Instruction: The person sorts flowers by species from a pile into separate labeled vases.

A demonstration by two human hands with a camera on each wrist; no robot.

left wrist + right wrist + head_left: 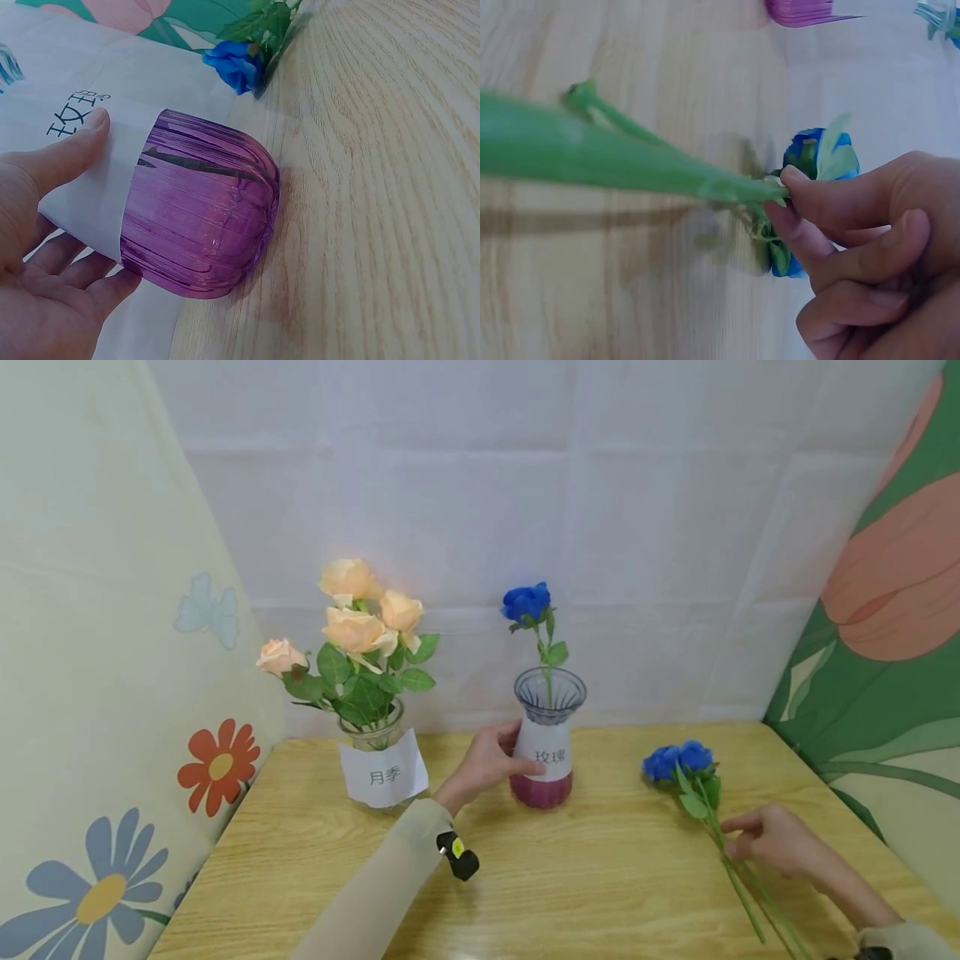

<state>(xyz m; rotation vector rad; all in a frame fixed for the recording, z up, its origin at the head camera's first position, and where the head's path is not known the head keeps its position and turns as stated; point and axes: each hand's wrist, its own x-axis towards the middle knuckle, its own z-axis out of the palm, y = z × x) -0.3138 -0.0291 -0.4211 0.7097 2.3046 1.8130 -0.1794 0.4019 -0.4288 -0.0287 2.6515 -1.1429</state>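
My left hand (486,763) grips a glass vase (542,792) with a purple base and a white paper label, thumb across the label in front. One blue rose (527,602) stands upright in the vase. In the left wrist view the vase's ribbed purple base (206,214) is at the table surface. To the right, my right hand (780,842) pinches a green stem (630,161) between thumb and forefinger, its other fingers curled in. This stem belongs to the blue roses (678,762) at the table's right side, where another stem lies alongside.
Left of the vase, a glass jar (371,739) with a white label (384,773) holds several peach roses (352,628). A white cloth (450,510) hangs behind the wooden table (600,893). Flower-patterned cloths border both sides.
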